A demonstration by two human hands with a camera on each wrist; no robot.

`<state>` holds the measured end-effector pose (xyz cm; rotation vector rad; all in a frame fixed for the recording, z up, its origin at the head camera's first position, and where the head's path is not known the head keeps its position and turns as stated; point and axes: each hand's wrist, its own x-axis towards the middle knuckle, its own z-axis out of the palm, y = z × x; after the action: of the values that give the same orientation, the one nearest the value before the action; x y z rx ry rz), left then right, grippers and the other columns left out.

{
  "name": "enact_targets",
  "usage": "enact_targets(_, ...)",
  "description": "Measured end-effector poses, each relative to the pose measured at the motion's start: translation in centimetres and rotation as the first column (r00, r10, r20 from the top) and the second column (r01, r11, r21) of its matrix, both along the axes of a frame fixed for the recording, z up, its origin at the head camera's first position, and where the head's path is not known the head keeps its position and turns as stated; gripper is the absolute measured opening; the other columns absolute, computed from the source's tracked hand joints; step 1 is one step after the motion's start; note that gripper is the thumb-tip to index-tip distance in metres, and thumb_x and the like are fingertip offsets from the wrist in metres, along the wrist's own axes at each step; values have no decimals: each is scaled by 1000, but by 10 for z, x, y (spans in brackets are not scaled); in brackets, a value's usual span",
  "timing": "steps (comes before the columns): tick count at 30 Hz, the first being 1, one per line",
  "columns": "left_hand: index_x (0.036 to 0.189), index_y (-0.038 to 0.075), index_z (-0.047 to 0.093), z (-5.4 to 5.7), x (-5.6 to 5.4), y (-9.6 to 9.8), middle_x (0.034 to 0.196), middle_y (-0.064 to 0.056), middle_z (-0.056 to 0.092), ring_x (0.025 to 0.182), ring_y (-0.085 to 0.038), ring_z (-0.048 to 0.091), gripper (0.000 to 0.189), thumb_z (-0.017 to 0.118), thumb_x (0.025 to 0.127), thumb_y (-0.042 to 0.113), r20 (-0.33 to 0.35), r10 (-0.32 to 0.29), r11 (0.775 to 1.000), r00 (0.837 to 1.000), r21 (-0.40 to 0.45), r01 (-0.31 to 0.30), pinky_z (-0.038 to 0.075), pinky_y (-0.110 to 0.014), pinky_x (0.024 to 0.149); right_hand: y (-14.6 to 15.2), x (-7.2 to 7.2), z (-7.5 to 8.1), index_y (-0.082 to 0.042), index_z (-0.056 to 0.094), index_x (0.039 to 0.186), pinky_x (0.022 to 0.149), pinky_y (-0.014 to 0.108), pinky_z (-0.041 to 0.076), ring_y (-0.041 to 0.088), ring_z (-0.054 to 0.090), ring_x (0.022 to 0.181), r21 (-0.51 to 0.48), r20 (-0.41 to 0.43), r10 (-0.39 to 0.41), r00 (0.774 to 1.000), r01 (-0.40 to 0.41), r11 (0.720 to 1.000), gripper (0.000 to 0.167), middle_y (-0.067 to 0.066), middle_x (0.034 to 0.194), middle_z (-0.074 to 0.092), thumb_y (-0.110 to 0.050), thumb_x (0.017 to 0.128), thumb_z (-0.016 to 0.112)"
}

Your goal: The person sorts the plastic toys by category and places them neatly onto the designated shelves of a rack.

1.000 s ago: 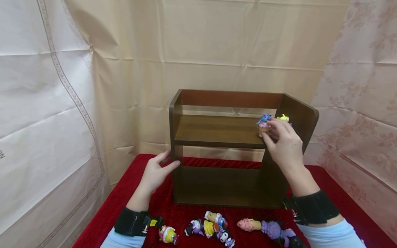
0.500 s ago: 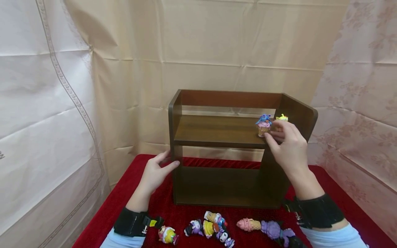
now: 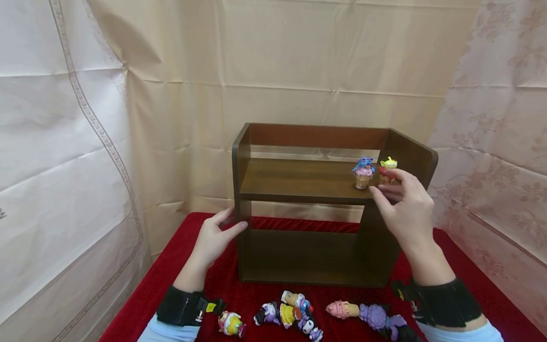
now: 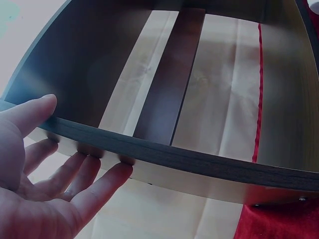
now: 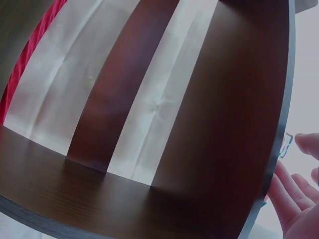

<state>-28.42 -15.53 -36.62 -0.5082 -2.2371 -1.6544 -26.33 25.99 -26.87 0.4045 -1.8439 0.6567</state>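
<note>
My left hand [image 3: 215, 237] holds the left side panel of a dark brown two-tier shelf [image 3: 295, 197]. In the left wrist view its thumb [image 4: 37, 112] lies over the panel's edge, with the fingers against the outer face. On the upper tier, toward the right, stands a blue figurine on a pink-topped ice-cream cone [image 3: 363, 173]. Right of it is a yellow-green figurine on a red-topped cone [image 3: 387, 170], partly hidden by my right hand [image 3: 406, 204]. That hand, fingers loosely bent, is apart from the blue figurine and holds nothing; the right wrist view shows it [image 5: 301, 194] past the shelf edge.
On the red tablecloth [image 3: 171, 280] before the shelf lie more figurines: a yellow one [image 3: 232, 324] at left, a cluster of several [image 3: 290, 313] in the middle, and a pink ice-cream cone [image 3: 342, 309] beside a purple figurine [image 3: 376, 316]. Pale curtains [image 3: 299, 61] hang around.
My right hand has let go of the blue figurine, which stays upright on the upper tier, and has drawn back to the right. My left hand has not moved.
</note>
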Motion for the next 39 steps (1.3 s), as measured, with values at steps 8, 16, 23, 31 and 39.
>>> enact_targets(8, 149, 14, 54, 0, 0, 0, 143, -8, 60, 124, -31, 60, 61, 76, 94, 26, -4, 4, 1000, 1000, -11, -4, 56, -47, 93, 2, 8, -5, 2, 69, 117, 82, 1, 41, -3, 71, 88, -27, -59, 17, 998, -19, 999, 46, 18, 108, 71, -5, 77, 89)
enact_targets(16, 149, 16, 54, 1, 0, 0, 143, -7, 60, 124, -30, 60, 60, 76, 94, 27, -10, 1, 1000, 1000, -17, -1, 56, -46, 92, 1, 19, -10, 2, 73, 110, 79, 1, 42, -25, 56, 89, -25, -52, 47, 998, -48, 999, 41, 18, 102, 73, -1, 73, 91)
enact_targets(23, 149, 17, 55, 0, 0, 0, 143, -7, 60, 124, -30, 59, 60, 76, 94, 27, -13, 0, 1000, 1000, -18, 0, 56, -47, 93, -2, 30, -15, -1, 74, 111, 78, 2, 43, -24, 56, 88, 25, -7, 85, 996, -84, 996, 43, 15, 96, 75, -1, 71, 91)
enact_targets(31, 148, 18, 56, 0, 0, 0, 142, -6, 60, 123, -30, 60, 59, 76, 94, 27, -14, 0, 1000, 1000, -15, -1, 56, -47, 92, -3, 39, -26, -4, 74, 103, 77, 3, 45, 7, 72, 76, 93, 106, 123, 987, -133, 987, 35, 6, 91, 75, -1, 72, 90)
enact_targets(39, 148, 17, 56, 0, -1, -2, 142, -6, 60, 124, -30, 59, 60, 76, 94, 28, -10, 3, 1000, 1000, -15, -3, 56, -48, 92, -4, 47, -38, -9, 73, 104, 80, 7, 49, 14, 72, 83, 158, 280, 181, 943, -231, 960, 38, 1, 97, 74, -1, 72, 90)
